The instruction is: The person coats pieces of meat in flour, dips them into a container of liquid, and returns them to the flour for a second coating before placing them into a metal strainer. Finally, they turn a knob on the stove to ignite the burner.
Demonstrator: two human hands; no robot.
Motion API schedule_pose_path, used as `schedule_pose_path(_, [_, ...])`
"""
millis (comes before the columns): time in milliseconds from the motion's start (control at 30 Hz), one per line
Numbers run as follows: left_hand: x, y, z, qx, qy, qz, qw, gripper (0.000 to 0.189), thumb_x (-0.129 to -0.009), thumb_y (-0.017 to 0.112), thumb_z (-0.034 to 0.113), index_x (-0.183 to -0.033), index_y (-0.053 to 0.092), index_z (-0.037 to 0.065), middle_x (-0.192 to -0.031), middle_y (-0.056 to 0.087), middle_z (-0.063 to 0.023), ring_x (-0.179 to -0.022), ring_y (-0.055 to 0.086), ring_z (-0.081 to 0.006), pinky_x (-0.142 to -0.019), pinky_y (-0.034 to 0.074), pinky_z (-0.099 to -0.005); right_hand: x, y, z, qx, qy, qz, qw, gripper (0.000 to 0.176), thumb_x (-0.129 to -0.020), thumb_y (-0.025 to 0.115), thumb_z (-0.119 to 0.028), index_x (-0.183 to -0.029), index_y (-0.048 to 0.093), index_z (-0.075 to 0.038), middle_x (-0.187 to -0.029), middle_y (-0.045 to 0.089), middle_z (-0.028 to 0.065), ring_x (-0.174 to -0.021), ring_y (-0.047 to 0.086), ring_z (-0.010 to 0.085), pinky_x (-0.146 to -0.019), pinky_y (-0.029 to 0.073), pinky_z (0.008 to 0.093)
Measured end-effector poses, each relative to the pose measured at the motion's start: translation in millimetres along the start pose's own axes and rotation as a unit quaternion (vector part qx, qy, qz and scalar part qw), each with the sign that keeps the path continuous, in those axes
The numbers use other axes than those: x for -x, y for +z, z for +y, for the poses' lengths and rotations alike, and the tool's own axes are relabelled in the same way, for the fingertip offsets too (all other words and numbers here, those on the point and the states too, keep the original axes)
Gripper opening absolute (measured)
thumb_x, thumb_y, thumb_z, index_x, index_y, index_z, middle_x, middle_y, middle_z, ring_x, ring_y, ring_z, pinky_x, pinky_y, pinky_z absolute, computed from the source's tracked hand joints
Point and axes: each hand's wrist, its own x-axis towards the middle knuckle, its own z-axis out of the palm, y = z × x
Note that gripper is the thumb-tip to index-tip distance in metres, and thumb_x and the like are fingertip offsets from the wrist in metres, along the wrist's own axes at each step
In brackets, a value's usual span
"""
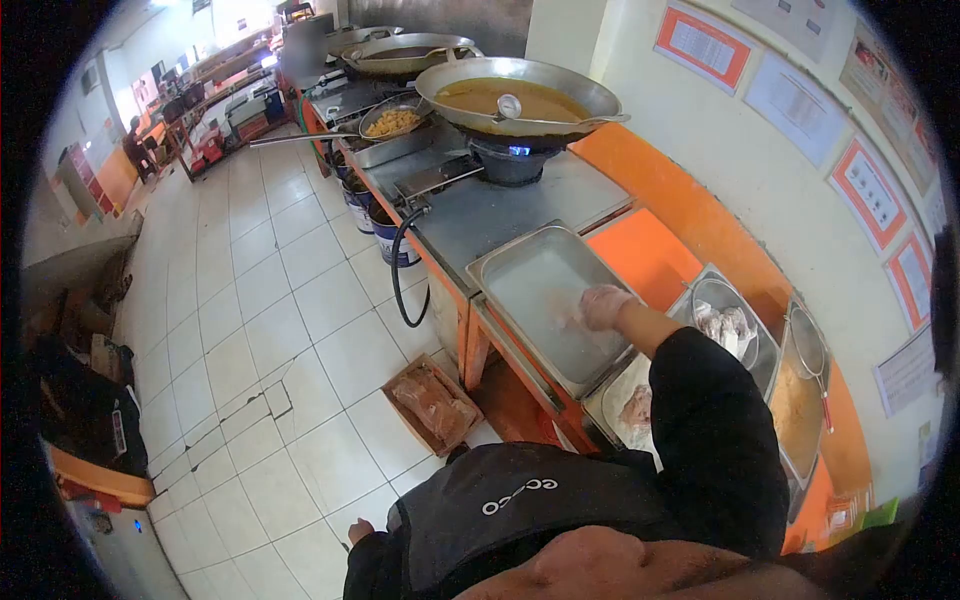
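My right hand [603, 307], in what looks like a thin clear glove, is over the cloudy liquid in a rectangular metal tray [520, 262]. Its fingers point down at a pale, blurred piece at the liquid's surface; whether they grip it I cannot make out. Low beside my body hangs my left hand [360, 530], small in view, its fingers too indistinct to read. Below the liquid tray, partly behind my right sleeve, is a tray of white flour [612, 402] with a piece of raw meat [637, 408] in it.
A large wok of oil [520, 97] with a thermometer stands on a lit burner [512, 160]. Beyond it are a strainer of fried bits [392, 123] and another wok [410, 55]. White-coated pieces [727, 325] sit at right. A box [432, 403] lies on the floor.
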Motion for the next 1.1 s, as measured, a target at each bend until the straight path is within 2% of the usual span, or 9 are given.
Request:
schedule_pose_path(200, [-13,-15,21,0.043,0.038,0.030,0.998,0.042,-0.087,0.042,0.028,-0.069,0.059,-0.006,-0.076,0.060,-0.0254,-0.076,0.059,-0.0390,-0.069,0.047,-0.0466,55,-58,18,-0.046,-0.023,0.041,0.998,0.048,-0.083,0.044,-0.046,-0.100,0.060,-0.005,-0.101,0.059,0.0174,-0.097,0.057,0.0287,-0.084,0.043,0.0393])
schedule_pose_path(400, [-47,-19,53,-0.034,0.136,0.002,0.990,0.045,-0.086,0.042,0.031,-0.073,0.058,-0.008,-0.081,0.060,-0.0272,-0.080,0.058,-0.0408,-0.072,0.046,-0.0478,31,4,53,0.084,-0.160,0.123,0.976,0.025,-0.080,0.048,-0.032,-0.098,0.062,-0.019,-0.095,0.058,0.0103,-0.092,0.056,0.0288,-0.078,0.045,0.0376])
schedule_pose_path(600, [-65,-34,76,-0.070,0.237,0.053,0.967,0.043,-0.089,0.037,0.027,-0.072,0.059,-0.005,-0.072,0.060,-0.0234,-0.071,0.059,-0.0377,-0.064,0.048,-0.0458,121,-22,67,-0.107,-0.055,0.230,0.966,0.022,-0.077,0.051,-0.027,-0.092,0.063,-0.016,-0.095,0.059,0.0063,-0.093,0.055,0.0279,-0.072,0.045,0.0389])
schedule_pose_path(700, [-87,-10,71,-0.091,0.233,0.048,0.967,0.043,-0.089,0.037,0.028,-0.069,0.059,-0.004,-0.070,0.060,-0.0228,-0.068,0.059,-0.0366,-0.062,0.048,-0.0442,185,-45,62,-0.240,0.090,0.205,0.945,0.041,-0.078,0.049,-0.043,-0.098,0.061,-0.009,-0.101,0.057,0.0174,-0.090,0.056,0.0334,-0.076,0.045,0.0397])
schedule_pose_path(767, [-117,34,60,-0.133,0.282,0.095,0.946,0.043,-0.089,0.036,0.028,-0.069,0.060,-0.003,-0.069,0.060,-0.0227,-0.067,0.059,-0.0365,-0.062,0.048,-0.0441,207,-35,70,-0.089,0.056,-0.002,0.994,0.043,-0.075,0.052,-0.045,-0.096,0.063,-0.010,-0.099,0.059,0.0182,-0.089,0.057,0.0334,-0.074,0.045,0.0421])
schedule_pose_path(833, [-116,34,69,-0.127,0.298,0.090,0.942,0.045,-0.089,0.036,0.029,-0.069,0.060,-0.003,-0.070,0.060,-0.0230,-0.068,0.059,-0.0378,-0.063,0.048,-0.0448,215,-16,40,-0.166,0.172,-0.020,0.971,0.044,-0.076,0.051,-0.045,-0.086,0.066,-0.005,-0.090,0.062,0.0189,-0.084,0.059,0.0341,-0.076,0.046,0.0415])
schedule_pose_path(1000, [-123,36,89,-0.071,0.287,0.069,0.953,0.045,-0.089,0.039,0.028,-0.066,0.058,-0.005,-0.066,0.058,-0.0232,-0.066,0.058,-0.0382,-0.061,0.047,-0.0456,202,33,46,-0.158,0.177,0.041,0.971,0.053,-0.076,0.049,-0.049,-0.084,0.065,0.001,-0.091,0.062,0.0205,-0.088,0.060,0.0318,-0.079,0.046,0.0379])
schedule_pose_path(1067, [-126,33,87,-0.060,0.282,0.099,0.952,0.044,-0.088,0.041,0.027,-0.063,0.058,-0.005,-0.064,0.058,-0.0231,-0.063,0.058,-0.0375,-0.058,0.047,-0.0455,207,22,76,-0.267,0.389,0.145,0.870,0.055,-0.075,0.049,-0.051,-0.086,0.065,0.000,-0.094,0.062,0.0196,-0.095,0.058,0.0297,-0.081,0.045,0.0380])
schedule_pose_path(1100, [-125,31,88,-0.056,0.282,0.099,0.953,0.044,-0.088,0.041,0.027,-0.063,0.058,-0.005,-0.064,0.058,-0.0231,-0.063,0.058,-0.0375,-0.058,0.047,-0.0455,200,45,107,-0.184,0.383,0.163,0.890,0.054,-0.076,0.048,-0.051,-0.090,0.065,-0.001,-0.098,0.062,0.0166,-0.098,0.057,0.0296,-0.083,0.045,0.0374])
